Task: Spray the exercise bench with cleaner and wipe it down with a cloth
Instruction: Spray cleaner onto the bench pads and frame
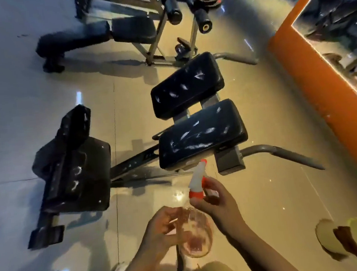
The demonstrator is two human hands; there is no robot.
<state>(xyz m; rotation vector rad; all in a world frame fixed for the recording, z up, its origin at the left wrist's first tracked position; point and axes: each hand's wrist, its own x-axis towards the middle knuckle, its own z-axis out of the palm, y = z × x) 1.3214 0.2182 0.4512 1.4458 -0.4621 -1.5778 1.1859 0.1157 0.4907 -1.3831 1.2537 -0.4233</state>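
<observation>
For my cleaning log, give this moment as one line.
right hand: holds spray bottle | left hand: steadies it | bench pads: foamed, unwiped

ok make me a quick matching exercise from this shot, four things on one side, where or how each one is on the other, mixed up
Things:
1. spray head
2. clear bottle
3. two black pads
4. orange wall

States or places:
A. streaked with white foam
B. along the right side of the floor
C. gripped by the right hand
D. steadied by the left hand

Pairs: 1-C, 2-D, 3-A, 4-B
</observation>
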